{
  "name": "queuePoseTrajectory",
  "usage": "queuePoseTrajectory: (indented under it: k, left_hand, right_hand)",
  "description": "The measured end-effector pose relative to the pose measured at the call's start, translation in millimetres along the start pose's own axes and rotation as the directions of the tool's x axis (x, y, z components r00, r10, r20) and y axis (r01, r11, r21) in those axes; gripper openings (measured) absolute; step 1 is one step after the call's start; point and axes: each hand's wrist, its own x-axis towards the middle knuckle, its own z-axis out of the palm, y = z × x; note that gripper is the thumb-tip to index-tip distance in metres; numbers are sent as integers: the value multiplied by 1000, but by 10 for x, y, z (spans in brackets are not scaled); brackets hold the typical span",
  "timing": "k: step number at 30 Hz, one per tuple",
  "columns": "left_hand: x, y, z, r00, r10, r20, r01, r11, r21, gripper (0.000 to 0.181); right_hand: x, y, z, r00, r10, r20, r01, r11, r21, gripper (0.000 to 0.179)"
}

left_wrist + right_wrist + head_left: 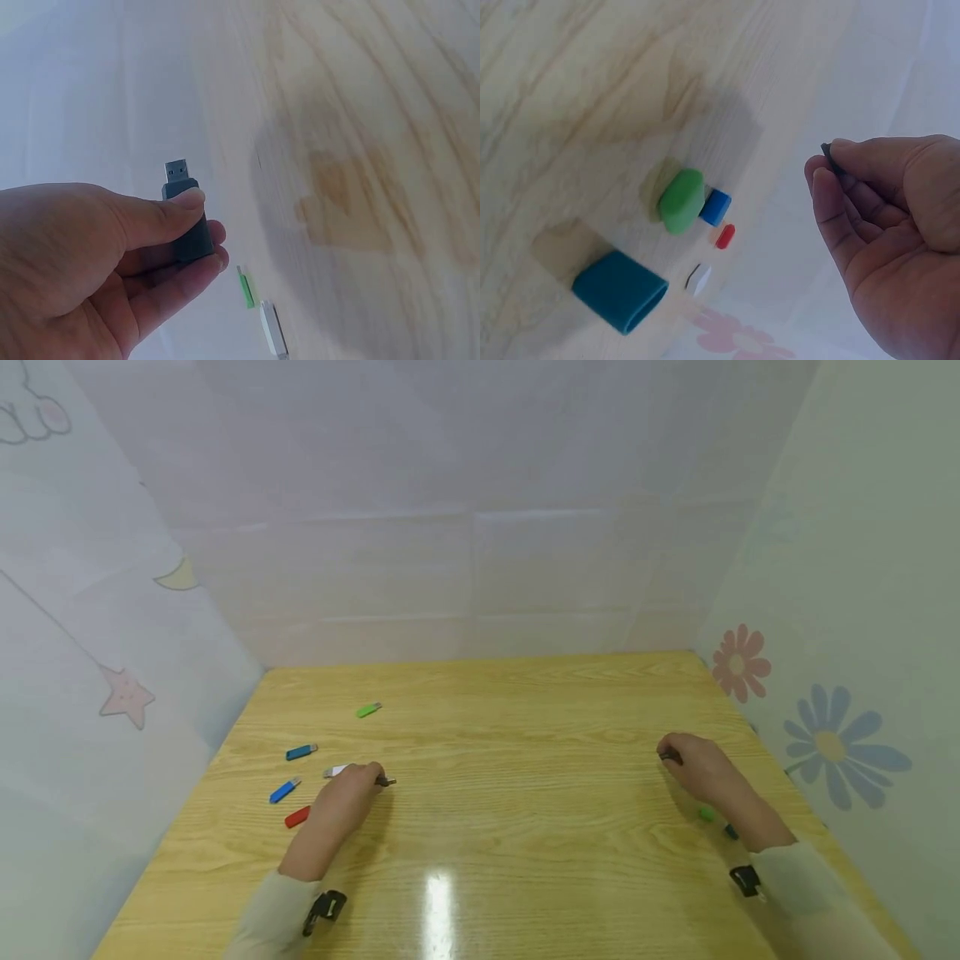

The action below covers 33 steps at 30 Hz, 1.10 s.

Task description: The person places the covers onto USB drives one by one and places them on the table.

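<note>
Over the left part of the table, my left hand [341, 810] pinches a dark USB flash drive [196, 241] between thumb and fingers. Its bare metal plug points away from the palm. My right hand [705, 770], at the table's right side, pinches a small black cap [831, 159] by the fingertips; most of that piece is hidden. Around the left hand lie a white flash drive [336, 771], a red one [297, 816], a blue one [283, 791], a teal one [302, 752] and, farther back, a green one [367, 710].
Loose caps lie beside the right hand: teal [604, 289], green [681, 201], blue [716, 206], red [725, 236] and white [698, 280]. Pale covered walls enclose the wooden table [517, 760] at the back and both sides.
</note>
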Motion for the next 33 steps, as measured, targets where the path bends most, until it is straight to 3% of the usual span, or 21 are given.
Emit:
queuePoseTrajectory:
  k: [15,33]
  left_hand:
    - [86,207,7,995,96,-36,-97,995,-10,5]
    - [216,377,24,989,144,-44,-145,989,-31,4]
  right_hand:
    - [48,-189,86,998,-37,-49,39,998,47,13]
    - [182,-415,172,996,-56,-66,61,994,87,17]
